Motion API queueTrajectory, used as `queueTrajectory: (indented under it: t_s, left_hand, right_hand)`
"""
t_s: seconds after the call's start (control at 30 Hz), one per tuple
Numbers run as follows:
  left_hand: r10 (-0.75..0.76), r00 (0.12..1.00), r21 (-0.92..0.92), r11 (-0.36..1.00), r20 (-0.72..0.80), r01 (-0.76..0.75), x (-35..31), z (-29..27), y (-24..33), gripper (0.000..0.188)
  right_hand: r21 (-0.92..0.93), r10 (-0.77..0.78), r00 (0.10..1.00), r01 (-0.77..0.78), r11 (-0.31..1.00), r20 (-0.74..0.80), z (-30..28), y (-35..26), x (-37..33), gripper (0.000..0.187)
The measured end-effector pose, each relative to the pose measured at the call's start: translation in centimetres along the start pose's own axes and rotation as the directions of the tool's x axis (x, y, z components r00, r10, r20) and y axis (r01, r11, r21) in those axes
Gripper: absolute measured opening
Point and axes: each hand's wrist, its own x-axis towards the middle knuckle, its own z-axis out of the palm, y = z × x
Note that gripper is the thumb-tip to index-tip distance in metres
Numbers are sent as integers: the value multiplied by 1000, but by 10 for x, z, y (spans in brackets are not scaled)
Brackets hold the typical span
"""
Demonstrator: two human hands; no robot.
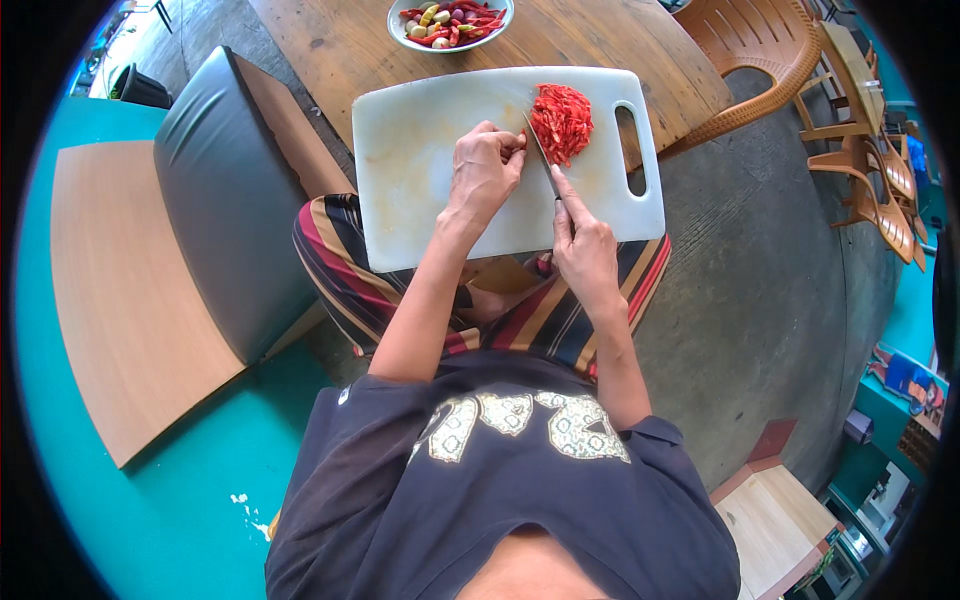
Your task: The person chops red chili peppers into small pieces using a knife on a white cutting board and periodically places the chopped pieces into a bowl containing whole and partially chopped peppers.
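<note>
My right hand (586, 250) is wrapped round the handle of a kitchen knife (542, 152), its index finger stretched along the top toward the blade. The blade points away from me, between my left hand and a heap of sliced red chili (564, 122). Closed fingers of my left hand (486, 172) pinch the end of a red chili (523, 139) beside the blade; most of it is hidden. All this is on a white cutting board (425, 160) with a handle slot at its right end.
Beyond the board, a white bowl (449, 49) of red chilies and small roundish pieces stands on a wooden table (330, 40). A brown plastic chair (755, 45) is at the far right, a grey padded seat (220, 200) at the left. The board's near edge lies over my striped trousers (345, 270).
</note>
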Motion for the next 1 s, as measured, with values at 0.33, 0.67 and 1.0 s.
queueTrajectory:
  t_s: [0.33,0.67,1.0]
  left_hand:
    - [45,999,35,998,1,-45,2,0,-2,16]
    - [103,994,131,986,22,-105,5,-1,0,16]
    - [86,994,72,994,-66,-81,3,1,-5,14]
  right_hand:
    - [82,25,999,-29,996,41,3,-3,-4,45]
    - [-18,-22,999,22,1000,37,11,-8,20,47]
    - [14,60,995,-61,998,83,5,-8,-7,49]
